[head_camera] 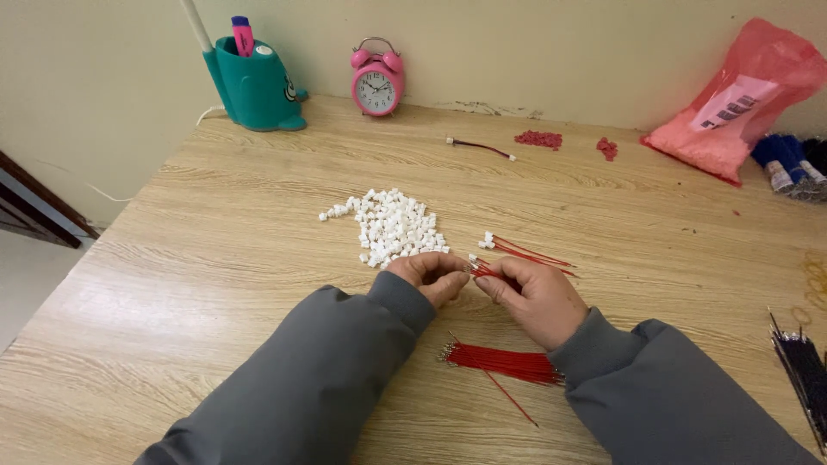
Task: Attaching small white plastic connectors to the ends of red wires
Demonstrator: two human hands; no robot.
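While the far left corner of the wooden table (pixel 215 258) holds a teal pen holder (pixel 254 86) with a pink marker standing in it, a pink alarm clock (pixel 377 82) stands just to its right against the wall. Nearer and toward the middle lies a loose heap of small white connector housings (pixel 392 226), its near edge almost touching the left hand (pixel 428 274). That hand's fingers curl inward with the tips pressed together, apparently pinching one white housing, though the piece is too small to make out for certain. Meeting it from the right, the right hand (pixel 534 297) pinches a red wire (pixel 484 271) between thumb and forefinger, the wire's tip pointing into the left fingertips. Just beyond the hands lie a few finished red leads with white plugs (pixel 521 251); near the sleeves lies a bundle of bare red wires (pixel 504 362). Further right and far off are a dark lead (pixel 480 146), two little piles of red housings (pixel 539 139), a pink plastic bag (pixel 741 95) and, at the right edge, a sheaf of black wires (pixel 801 370).

As I judge it, the risk lies in a crooked entry: a tilted wire tip could bend its terminal or seat only partway. A sleeve dragging over the red bundle could also scatter it.
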